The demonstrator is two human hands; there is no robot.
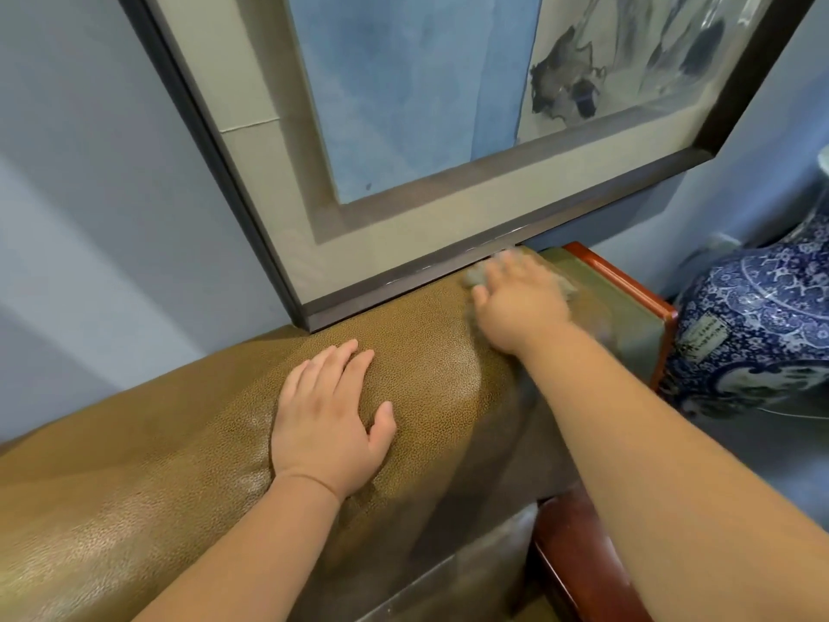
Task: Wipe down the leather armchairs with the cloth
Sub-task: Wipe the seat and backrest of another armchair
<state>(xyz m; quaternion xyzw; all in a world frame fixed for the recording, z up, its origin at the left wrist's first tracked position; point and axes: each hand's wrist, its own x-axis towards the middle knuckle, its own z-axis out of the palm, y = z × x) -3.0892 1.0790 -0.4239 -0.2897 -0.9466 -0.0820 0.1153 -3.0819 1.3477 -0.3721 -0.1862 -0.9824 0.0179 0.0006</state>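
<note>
Left hand (329,415) lies flat, fingers straight, on tan leather armchair (179,464); right hand (516,303) should press blurry grey cloth (475,275) firmly

Your two arms enter from the lower edge, both bare from the frame's bottom up to the wrist, with no sleeve, cuff, glove, watch or band visible on either. Your left hand (329,424) shows five short, rounded fingers with trimmed nails and a faint crease line across the wrist. Your right hand (520,298) is softened by motion blur, so its fingertips and nails cannot be made out. Your right forearm appears broader, lying nearer the lens, and fills much of the lower right corner. No rings or markings show on either hand.
</note>
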